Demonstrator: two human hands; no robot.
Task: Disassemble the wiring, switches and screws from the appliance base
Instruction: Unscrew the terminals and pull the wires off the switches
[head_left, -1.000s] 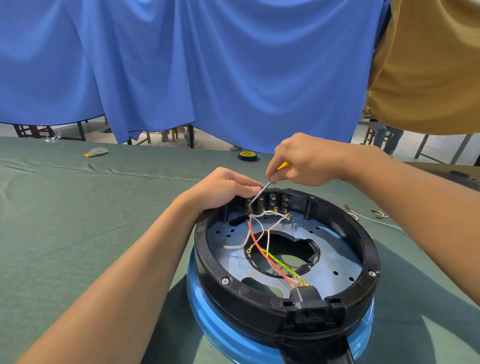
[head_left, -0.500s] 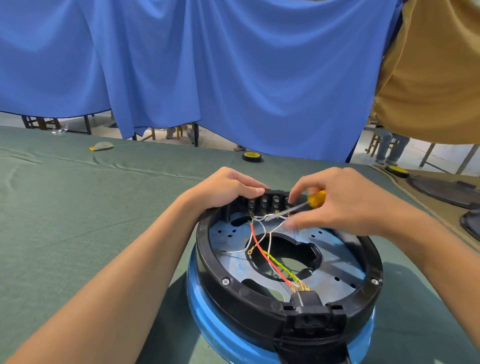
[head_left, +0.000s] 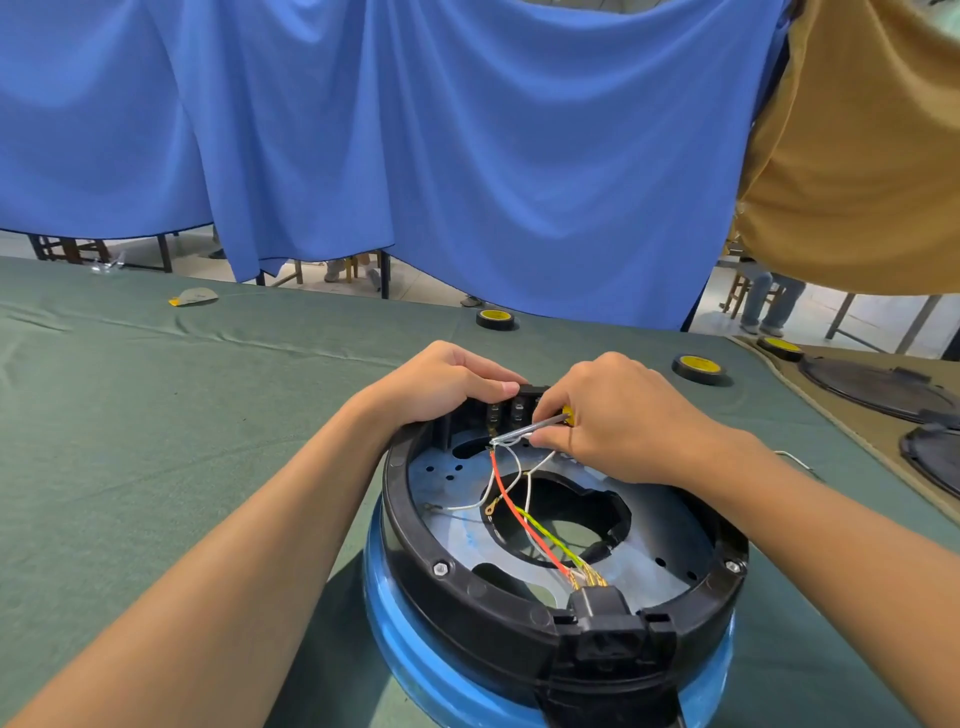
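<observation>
The round appliance base (head_left: 467, 587), a black ring on a blue body, lies upside down on the green table. Red (head_left: 511, 506), yellow-green and white wires run from a black socket (head_left: 597, 618) at the near rim to a switch block (head_left: 506, 410) at the far rim. My left hand (head_left: 441, 384) grips the far rim, fingers curled over the switch block. My right hand (head_left: 613, 415) holds a yellow-handled screwdriver (head_left: 530, 428), its shaft lying almost flat with the tip at the wire ends below the switch block. Hex screws (head_left: 440, 569) sit in the black ring.
Three black-and-yellow tape rolls (head_left: 496, 318) lie beyond the base. Dark round lids (head_left: 878, 384) rest on a brown mat at the right. A loose white wire (head_left: 795, 457) lies right of my right forearm. A blue curtain hangs behind the table, and a small grey object (head_left: 195, 297) lies far left.
My right hand came down from above the rim to beside the switch block, and the screwdriver swung from steep to nearly flat. My left hand stayed on the far rim.
</observation>
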